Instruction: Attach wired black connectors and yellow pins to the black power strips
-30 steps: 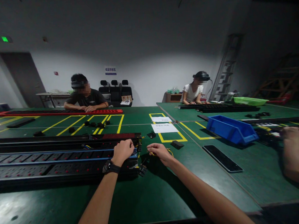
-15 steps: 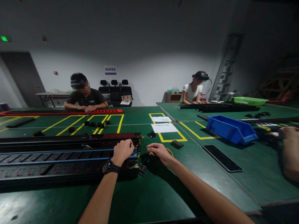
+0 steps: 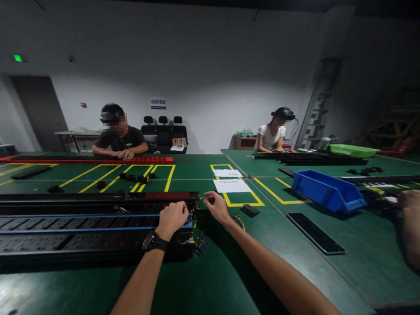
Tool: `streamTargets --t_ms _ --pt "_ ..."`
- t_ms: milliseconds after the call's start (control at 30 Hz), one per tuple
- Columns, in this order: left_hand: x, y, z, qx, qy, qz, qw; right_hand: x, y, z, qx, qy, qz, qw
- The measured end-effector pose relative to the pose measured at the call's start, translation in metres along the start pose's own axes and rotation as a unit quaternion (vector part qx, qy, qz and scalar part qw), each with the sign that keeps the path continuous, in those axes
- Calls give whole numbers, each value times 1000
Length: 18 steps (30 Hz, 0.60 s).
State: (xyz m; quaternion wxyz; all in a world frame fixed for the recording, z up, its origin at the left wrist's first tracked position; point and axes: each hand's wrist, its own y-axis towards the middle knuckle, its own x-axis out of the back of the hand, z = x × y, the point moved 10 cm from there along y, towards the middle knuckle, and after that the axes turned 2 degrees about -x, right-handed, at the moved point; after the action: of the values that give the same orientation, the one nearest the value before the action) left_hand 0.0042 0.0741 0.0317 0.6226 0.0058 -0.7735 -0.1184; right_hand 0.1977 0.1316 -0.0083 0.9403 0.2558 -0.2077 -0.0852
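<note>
1. My left hand [image 3: 173, 218] lies over the right end of the long socket strips [image 3: 104, 240], back of the hand up, fingers curled. I cannot tell whether those fingers are clamped on anything, since their tips are hidden.
2. My right hand [image 3: 217, 207] is just beyond that same end, with thumb and forefinger bent towards each other beside a small yellow wire end [image 3: 202, 198]. Whether they are closed on it is too small to tell.
3. The socket strips lie side by side on the green table [image 3: 219, 291], running from the left edge of my view to my left hand. They are black, with blue edging and red spots (I wear a black watch [image 3: 154, 241] on the wrist above them).
4. A black connector [image 3: 201, 245] sits at the near corner of the strips' right end. A yellow wire loop [image 3: 239, 221] lies by my right forearm, and a black block [image 3: 250, 210] is just past it.
5. Further right are a dark phone [image 3: 316, 233] and, behind it, a blue bin [image 3: 327, 191]. White sheets [image 3: 232, 185] lie by the yellow tape.
6. Another person's hand [image 3: 418, 203] is at the far right, and two people [image 3: 119, 137] [image 3: 272, 135] work across the table.
</note>
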Motion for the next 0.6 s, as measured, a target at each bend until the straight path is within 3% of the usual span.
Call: streamTargets --t_ms 233,600 --pt "-3 2 0 -4 6 5 1000 -11 6 0 18 -14 13 1000" --pt "-4 1 -1 -6 7 1 1000 -10 9 -13 -12 -159 -30 987"
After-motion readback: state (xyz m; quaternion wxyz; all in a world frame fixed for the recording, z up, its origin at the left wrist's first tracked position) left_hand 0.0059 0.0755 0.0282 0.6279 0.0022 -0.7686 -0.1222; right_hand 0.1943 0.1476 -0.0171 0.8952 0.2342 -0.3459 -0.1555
